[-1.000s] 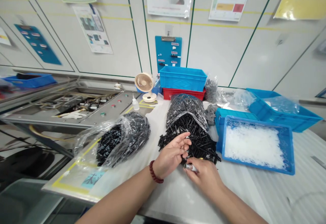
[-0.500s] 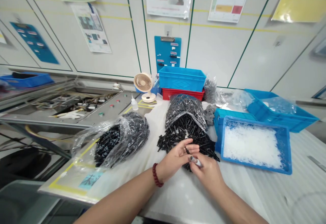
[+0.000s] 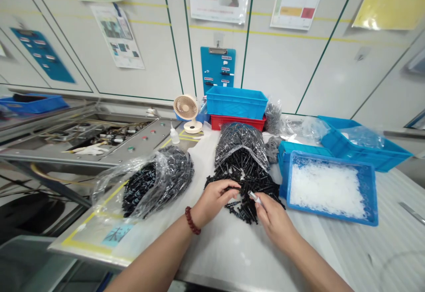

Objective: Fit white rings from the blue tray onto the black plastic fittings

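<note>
A loose heap of small black plastic parts (image 3: pixel 252 203) lies on the white table top (image 3: pixel 229 256), spilling from a clear bag of the same parts (image 3: pixel 241 143). My left hand (image 3: pixel 214 201) is curled at the heap's left edge, pinching a black part, with a red bead bracelet (image 3: pixel 190 220) on its wrist. My right hand (image 3: pixel 274 223) rests at the heap's front, its fingers shut on a small silver-and-white tube (image 3: pixel 254 197). Its exact kind is too small to tell.
A second clear bag of black parts (image 3: pixel 156 181) lies to the left. On the right, a blue tray holds white rings (image 3: pixel 332 190). Stacked blue and red crates (image 3: pixel 236 103), a small fan (image 3: pixel 185 108) and a metal control panel (image 3: pixel 109 139) stand behind.
My left hand has curled its extended fingers inward over a black part. My right hand has moved up and right, carrying the tube over the heap.
</note>
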A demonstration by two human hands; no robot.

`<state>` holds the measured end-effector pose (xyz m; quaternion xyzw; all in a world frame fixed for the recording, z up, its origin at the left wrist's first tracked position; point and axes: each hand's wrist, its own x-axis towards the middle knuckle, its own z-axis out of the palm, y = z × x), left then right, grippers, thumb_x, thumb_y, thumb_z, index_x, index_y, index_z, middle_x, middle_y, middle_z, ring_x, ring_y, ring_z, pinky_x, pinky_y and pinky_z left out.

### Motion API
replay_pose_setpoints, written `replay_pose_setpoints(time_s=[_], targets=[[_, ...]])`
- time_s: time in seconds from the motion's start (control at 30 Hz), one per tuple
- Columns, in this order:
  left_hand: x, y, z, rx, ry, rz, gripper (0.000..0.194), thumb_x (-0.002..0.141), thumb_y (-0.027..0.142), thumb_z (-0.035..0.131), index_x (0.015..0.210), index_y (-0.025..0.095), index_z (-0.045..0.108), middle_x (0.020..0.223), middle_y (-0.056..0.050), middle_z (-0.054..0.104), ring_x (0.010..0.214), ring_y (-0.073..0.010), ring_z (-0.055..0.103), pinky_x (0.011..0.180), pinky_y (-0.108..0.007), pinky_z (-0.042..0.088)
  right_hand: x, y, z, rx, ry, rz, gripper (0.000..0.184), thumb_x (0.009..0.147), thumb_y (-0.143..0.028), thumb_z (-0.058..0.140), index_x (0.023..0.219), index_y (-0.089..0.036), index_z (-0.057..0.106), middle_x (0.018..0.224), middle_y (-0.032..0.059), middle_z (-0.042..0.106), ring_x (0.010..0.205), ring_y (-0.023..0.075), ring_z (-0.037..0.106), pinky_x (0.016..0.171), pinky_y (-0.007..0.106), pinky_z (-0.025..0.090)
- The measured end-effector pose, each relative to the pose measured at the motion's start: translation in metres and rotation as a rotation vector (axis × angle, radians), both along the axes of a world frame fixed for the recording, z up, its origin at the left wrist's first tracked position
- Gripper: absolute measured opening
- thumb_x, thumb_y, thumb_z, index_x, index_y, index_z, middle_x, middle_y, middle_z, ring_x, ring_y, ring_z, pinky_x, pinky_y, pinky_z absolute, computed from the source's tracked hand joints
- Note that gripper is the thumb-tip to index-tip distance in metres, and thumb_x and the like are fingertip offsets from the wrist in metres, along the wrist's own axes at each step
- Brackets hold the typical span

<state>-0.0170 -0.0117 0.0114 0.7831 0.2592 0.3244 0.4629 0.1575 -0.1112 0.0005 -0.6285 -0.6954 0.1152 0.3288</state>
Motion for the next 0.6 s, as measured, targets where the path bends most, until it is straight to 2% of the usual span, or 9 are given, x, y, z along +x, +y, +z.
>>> replay_pose_setpoints(time_s=[0.13,0.23,0.33,0.5,0.6], targets=[[-0.0021,0.0027,0.0026,0.148,0.021,-0.056,0.027,0.087,0.024,0.042,0.099,0.016,0.064,0.082,-0.005,0.058,0.058,-0.0098,0.050,0.055,-0.020,0.041,0.0014,0.0002,0.0010,-0.063,-0.045,0.006,0.024,0.088,-0.021,0.031,0.095,-0.017,0.054,0.086,0.0072,0.062,0.074,0.0176,0.056,0.065,0.028,0.041],[-0.0031,0.0023,0.0029,0.102,0.044,-0.024,0.023,0.085,0.021,0.044,0.099,0.016,0.061,0.077,-0.003,0.059,0.056,-0.0096,0.051,0.055,-0.020,0.041,0.0013,0.0002,0.0021,-0.091,-0.058,0.020,0.025,0.088,-0.022,0.030,0.093,-0.018,0.054,0.088,0.0073,0.062,0.075,0.0173,0.056,0.066,0.027,0.040],[-0.0052,0.0027,0.0016,0.054,0.070,-0.001,0.015,0.083,0.021,0.048,0.090,0.015,0.059,0.069,-0.001,0.059,0.055,-0.0098,0.052,0.053,-0.019,0.041,0.0011,-0.0001,0.0033,-0.116,-0.101,0.010,0.024,0.088,-0.021,0.031,0.087,-0.018,0.054,0.081,0.0055,0.061,0.071,0.0164,0.054,0.063,0.026,0.036],[-0.0056,0.0048,-0.0054,0.111,0.095,-0.150,0.018,0.085,0.021,0.047,0.088,0.014,0.063,0.075,-0.004,0.061,0.059,-0.0106,0.057,0.058,-0.019,0.045,-0.0008,-0.0007,0.0055,-0.210,-0.252,-0.020,0.019,0.085,-0.018,0.037,0.077,-0.019,0.054,0.072,0.0023,0.060,0.066,0.0152,0.053,0.057,0.024,0.029],[-0.0036,0.0029,-0.0064,0.114,0.142,-0.174,0.014,0.084,0.017,0.049,0.086,0.015,0.063,0.073,-0.003,0.064,0.064,-0.0113,0.060,0.062,-0.019,0.046,-0.0021,-0.0005,0.0069,-0.264,-0.307,0.014,0.017,0.084,-0.016,0.039,0.080,-0.019,0.056,0.076,0.0024,0.061,0.069,0.0158,0.055,0.059,0.024,0.028]])
